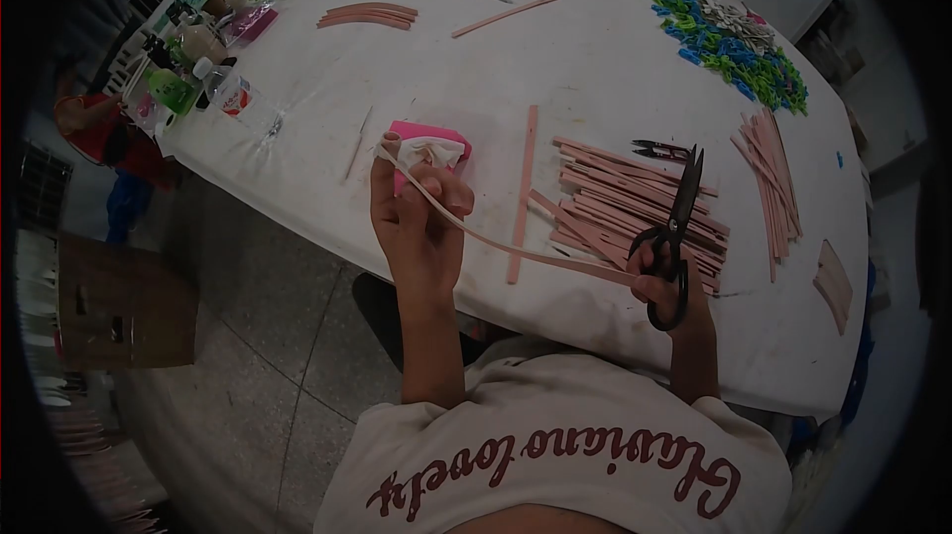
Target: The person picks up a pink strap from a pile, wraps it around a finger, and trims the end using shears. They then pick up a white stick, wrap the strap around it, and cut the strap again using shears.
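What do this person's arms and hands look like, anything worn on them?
No gloves on the left hand or right hand; the arms are bare up to the short sleeves of a white T-shirt with dark red cursive lettering.

1 long pale-pink strip (516, 249) stretches from far left to near right. Black scissors (679, 227) stand upright at its right end, blades apparently closed.

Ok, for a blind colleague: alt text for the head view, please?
A person's left hand and right hand hold a long pink strip between them at a white table, the right hand also gripping black scissors. A pile of pink strips and green and blue clips lie beyond.
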A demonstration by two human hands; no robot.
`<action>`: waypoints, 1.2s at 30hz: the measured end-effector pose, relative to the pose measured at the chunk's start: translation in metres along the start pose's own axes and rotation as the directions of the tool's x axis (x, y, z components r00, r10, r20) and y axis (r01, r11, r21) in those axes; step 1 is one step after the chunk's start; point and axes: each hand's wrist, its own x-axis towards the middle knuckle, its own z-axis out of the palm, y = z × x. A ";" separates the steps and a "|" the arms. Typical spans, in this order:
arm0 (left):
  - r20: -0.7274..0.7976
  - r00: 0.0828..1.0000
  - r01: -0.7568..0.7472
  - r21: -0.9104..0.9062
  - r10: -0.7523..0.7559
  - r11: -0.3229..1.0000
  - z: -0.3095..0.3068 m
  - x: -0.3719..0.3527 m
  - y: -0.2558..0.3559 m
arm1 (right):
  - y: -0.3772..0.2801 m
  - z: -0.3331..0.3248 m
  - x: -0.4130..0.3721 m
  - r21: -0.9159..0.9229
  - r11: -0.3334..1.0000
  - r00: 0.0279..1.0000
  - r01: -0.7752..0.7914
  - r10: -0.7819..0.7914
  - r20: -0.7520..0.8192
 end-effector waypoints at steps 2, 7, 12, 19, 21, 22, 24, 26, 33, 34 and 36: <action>-0.068 0.997 0.035 0.013 -0.034 0.999 0.005 0.000 0.001 | 0.000 0.000 0.000 0.009 1.000 1.000 0.007 -0.007 -0.001; -0.066 0.996 0.054 0.035 -0.052 0.998 0.022 -0.001 0.002 | -0.003 0.000 0.001 -0.018 1.000 1.000 -0.002 0.002 0.025; -0.182 0.983 0.042 0.060 -0.030 0.997 0.026 -0.003 -0.005 | 0.002 -0.002 0.001 -0.117 0.989 0.993 0.085 -0.075 0.088; -0.370 0.928 0.093 0.144 -0.034 0.985 0.033 -0.010 -0.012 | -0.006 -0.003 -0.006 -0.137 0.990 0.936 -0.031 0.077 0.344; -0.361 0.932 0.079 0.178 -0.010 0.981 0.034 -0.012 -0.015 | -0.013 0.003 -0.005 -0.188 0.982 0.912 0.027 0.053 0.406; -0.334 0.943 0.081 0.199 -0.010 0.977 0.037 -0.012 -0.016 | -0.013 0.005 -0.005 -0.201 0.977 0.925 0.064 0.018 0.379; -0.338 0.938 0.142 0.166 -0.079 0.976 0.048 -0.014 -0.023 | -0.006 0.012 0.003 -0.090 0.993 0.936 0.071 -0.035 0.351; -0.372 0.919 0.196 0.155 -0.127 0.968 0.053 -0.018 -0.027 | 0.006 0.022 0.014 -0.028 0.971 0.934 0.239 -0.222 0.280; -0.060 0.866 0.482 0.358 -0.496 0.800 0.073 -0.037 -0.043 | -0.008 0.049 0.031 0.274 0.806 0.847 0.525 -0.527 -0.071; -0.050 0.841 0.515 0.377 -0.539 0.769 0.073 -0.039 -0.046 | -0.007 0.047 0.034 0.276 0.809 0.850 0.519 -0.523 -0.066; -0.029 0.781 0.576 0.415 -0.623 0.704 0.072 -0.041 -0.050 | -0.002 0.033 0.038 0.316 0.791 0.824 0.524 -0.565 0.047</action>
